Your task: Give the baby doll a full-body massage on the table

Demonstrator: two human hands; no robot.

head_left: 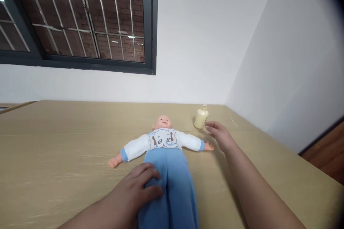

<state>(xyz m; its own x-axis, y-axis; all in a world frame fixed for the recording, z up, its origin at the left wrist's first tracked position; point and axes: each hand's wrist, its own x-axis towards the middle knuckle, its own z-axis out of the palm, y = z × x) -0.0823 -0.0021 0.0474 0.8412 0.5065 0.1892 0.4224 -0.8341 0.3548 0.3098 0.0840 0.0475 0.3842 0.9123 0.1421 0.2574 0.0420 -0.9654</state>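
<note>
A baby doll (164, 142) lies on its back on the tan table (67, 150), arms spread, in a white elephant top and blue trousers. My left hand (137, 188) rests flat on the doll's blue trouser leg, fingers spread. My right hand (220, 135) hovers just past the doll's outstretched hand, fingers apart and holding nothing, its fingertips close to a small cream bottle (201, 117). The bottle stands upright near the table's far right corner.
White walls meet behind the table's far right corner. A dark-framed window (80, 18) with metal bars sits above the table at left. A thin pale strand (234, 122) lies beyond the bottle. Brown floor (325, 154) shows past the table's right edge.
</note>
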